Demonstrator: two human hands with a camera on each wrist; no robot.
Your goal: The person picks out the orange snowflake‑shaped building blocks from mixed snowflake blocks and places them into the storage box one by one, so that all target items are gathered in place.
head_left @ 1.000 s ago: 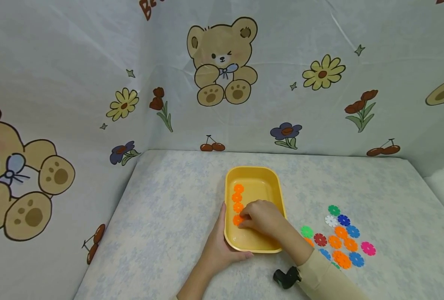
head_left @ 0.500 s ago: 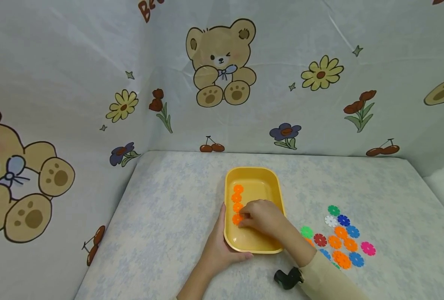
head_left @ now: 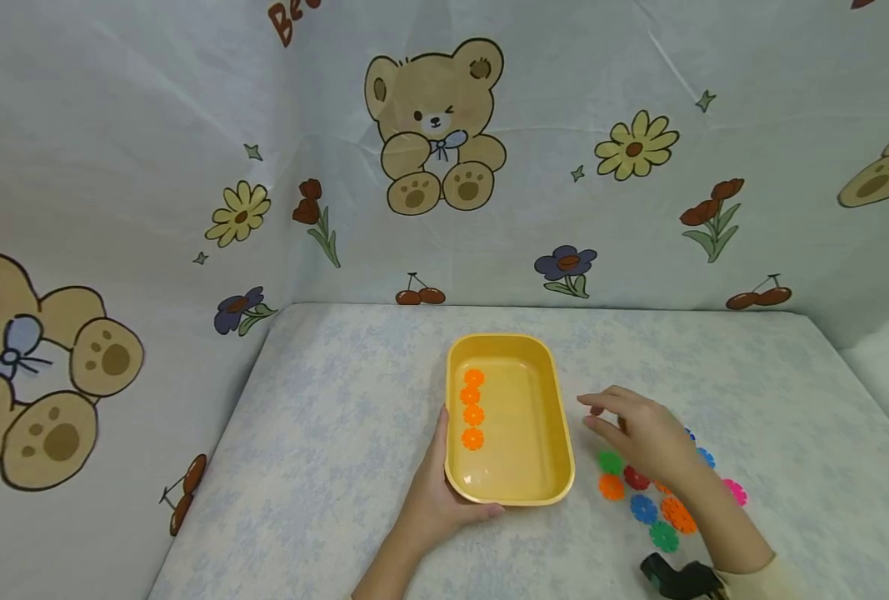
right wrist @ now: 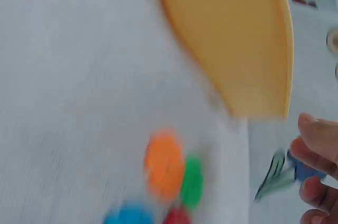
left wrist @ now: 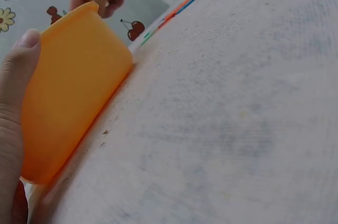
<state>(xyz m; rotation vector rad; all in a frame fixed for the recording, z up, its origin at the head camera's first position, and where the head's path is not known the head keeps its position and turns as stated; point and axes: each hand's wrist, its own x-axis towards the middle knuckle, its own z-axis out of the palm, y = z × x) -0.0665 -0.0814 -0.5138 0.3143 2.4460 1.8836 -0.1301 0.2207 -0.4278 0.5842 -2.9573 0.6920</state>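
Note:
A yellow rectangular tray lies on the table, with a column of orange flower-shaped plastic discs along its left inside. My left hand grips the tray's near-left corner, fingers along the left wall and thumb across the near wall. To the right of the tray, my right hand is in the air with thumb and fingers apart and nothing between them. Under and around it lie loose flower discs, among them a green disc, a blue disc and a red disc; the hand and forearm hide some.
The table has a pale mottled cover. Behind it and at its left stands a cloth backdrop printed with bears and flowers. A black device sits at the right wrist.
My right hand has left the orange discs in the tray and moved right, over the loose discs. My left hand keeps its grip on the tray. The view has shifted slightly.

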